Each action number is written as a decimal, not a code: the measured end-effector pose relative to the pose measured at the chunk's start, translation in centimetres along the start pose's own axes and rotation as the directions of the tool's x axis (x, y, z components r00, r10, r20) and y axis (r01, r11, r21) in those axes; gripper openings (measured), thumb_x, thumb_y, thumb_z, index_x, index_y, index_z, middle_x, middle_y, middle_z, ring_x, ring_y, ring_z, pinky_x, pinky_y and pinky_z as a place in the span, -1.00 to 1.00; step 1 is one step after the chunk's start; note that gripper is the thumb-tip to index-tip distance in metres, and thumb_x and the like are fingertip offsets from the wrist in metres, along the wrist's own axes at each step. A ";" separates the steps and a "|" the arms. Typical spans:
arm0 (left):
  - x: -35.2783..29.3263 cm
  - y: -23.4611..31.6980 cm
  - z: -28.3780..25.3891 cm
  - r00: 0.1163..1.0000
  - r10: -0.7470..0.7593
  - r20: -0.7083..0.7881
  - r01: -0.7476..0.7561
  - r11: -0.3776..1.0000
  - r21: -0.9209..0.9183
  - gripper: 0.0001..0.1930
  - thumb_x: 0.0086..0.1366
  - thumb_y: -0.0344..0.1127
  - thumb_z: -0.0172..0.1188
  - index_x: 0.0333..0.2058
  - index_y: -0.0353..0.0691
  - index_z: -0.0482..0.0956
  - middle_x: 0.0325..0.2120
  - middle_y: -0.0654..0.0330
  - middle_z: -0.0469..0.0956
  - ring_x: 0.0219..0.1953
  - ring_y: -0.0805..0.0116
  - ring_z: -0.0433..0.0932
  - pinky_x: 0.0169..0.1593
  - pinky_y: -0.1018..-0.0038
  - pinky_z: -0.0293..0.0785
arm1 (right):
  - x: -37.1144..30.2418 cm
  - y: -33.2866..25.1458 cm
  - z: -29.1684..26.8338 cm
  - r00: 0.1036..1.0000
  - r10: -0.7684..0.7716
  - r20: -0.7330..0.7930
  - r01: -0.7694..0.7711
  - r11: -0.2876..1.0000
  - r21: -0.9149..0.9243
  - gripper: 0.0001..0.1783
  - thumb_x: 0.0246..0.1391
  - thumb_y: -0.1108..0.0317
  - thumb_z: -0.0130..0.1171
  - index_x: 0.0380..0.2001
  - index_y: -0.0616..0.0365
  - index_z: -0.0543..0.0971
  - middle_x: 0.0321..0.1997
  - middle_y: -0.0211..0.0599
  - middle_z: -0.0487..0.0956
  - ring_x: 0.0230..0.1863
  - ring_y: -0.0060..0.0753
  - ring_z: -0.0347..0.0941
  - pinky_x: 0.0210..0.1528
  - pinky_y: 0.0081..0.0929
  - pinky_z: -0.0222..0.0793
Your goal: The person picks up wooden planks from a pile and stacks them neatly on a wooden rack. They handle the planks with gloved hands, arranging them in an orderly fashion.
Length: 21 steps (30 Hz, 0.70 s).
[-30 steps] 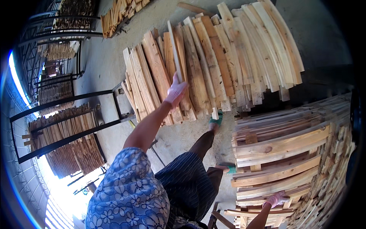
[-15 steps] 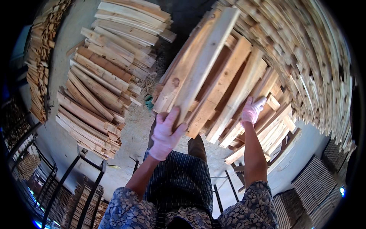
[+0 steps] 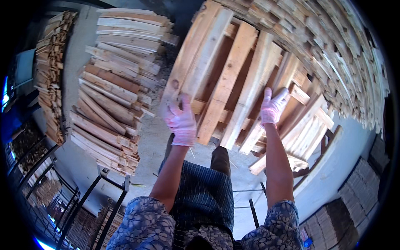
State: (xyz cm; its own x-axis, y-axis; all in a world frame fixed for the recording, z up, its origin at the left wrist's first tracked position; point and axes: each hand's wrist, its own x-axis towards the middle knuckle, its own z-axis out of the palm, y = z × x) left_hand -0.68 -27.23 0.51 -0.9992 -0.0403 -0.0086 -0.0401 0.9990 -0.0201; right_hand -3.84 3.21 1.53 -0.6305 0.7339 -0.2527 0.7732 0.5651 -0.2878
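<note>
Both my hands wear pale pinkish work gloves and are over a stack of rough wooden planks in front of me. My left hand (image 3: 181, 121) is at the near end of the leftmost plank (image 3: 189, 62), its fingers bent and slightly blurred around that end. A paler plank (image 3: 212, 50) lies against it on the right. My right hand (image 3: 273, 107) rests on another plank (image 3: 287, 68) farther right, thumb and fingers apart on either side of it. Between my hands lie a reddish plank (image 3: 233, 66) and a lighter plank (image 3: 252, 83), with gaps showing crosswise pieces beneath.
Rows of loose planks (image 3: 112, 104) lie on the floor to my left, with a long woodpile (image 3: 52, 79) beyond. A tall wall of stacked wood (image 3: 333, 54) curves around the right. Black metal frames (image 3: 112, 183) stand at lower left. Bundled slats (image 3: 358, 187) sit at lower right.
My left hand has shifted left from the paler plank to the end of the leftmost one, and its spread fingers have bent. My right hand stays on the same plank. The view has shifted slightly.
</note>
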 end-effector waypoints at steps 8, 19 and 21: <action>2.8 -1.8 -3.3 0.978 0.142 0.155 -0.134 0.989 -0.062 -0.23 0.13 0.10 0.36 0.30 0.26 0.27 0.25 -0.19 0.14 0.32 -0.36 0.11 0.14 -0.30 0.23 | 0.2 -3.4 0.0 0.951 0.218 0.218 -0.221 0.975 -0.012 0.37 -0.03 -0.47 0.21 0.52 0.04 -0.30 0.44 0.31 0.06 0.46 0.24 0.08 0.42 0.07 0.10; 5.1 -3.5 -4.6 0.946 0.244 0.215 -0.216 0.966 -0.144 -0.33 0.13 0.13 0.34 0.22 0.32 0.36 0.21 -0.03 0.21 0.23 -0.27 0.23 0.05 -0.19 0.36 | -1.6 -6.3 0.7 0.936 0.215 0.278 -0.251 0.963 0.102 0.29 0.03 -0.38 0.23 0.54 -0.10 -0.30 0.51 0.37 -0.14 0.50 0.35 -0.04 0.47 0.04 0.02; 5.5 -4.0 -4.7 0.938 0.271 0.217 -0.239 0.957 -0.162 -0.35 0.13 0.14 0.33 0.21 0.31 0.38 0.19 0.01 0.23 0.21 -0.26 0.25 0.04 -0.17 0.38 | -2.7 -7.8 1.4 0.946 0.195 0.260 -0.238 0.961 0.144 0.25 0.05 -0.31 0.26 0.54 -0.17 -0.28 0.44 0.28 0.01 0.40 0.32 0.17 0.38 0.08 0.20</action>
State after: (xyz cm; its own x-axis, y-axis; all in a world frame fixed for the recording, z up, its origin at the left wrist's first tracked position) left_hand -6.08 -31.34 5.24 -0.9457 0.2290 -0.2306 0.1993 0.9691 0.1451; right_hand -8.21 -3.70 3.20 -0.4628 0.7062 -0.5358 0.8830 0.3139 -0.3490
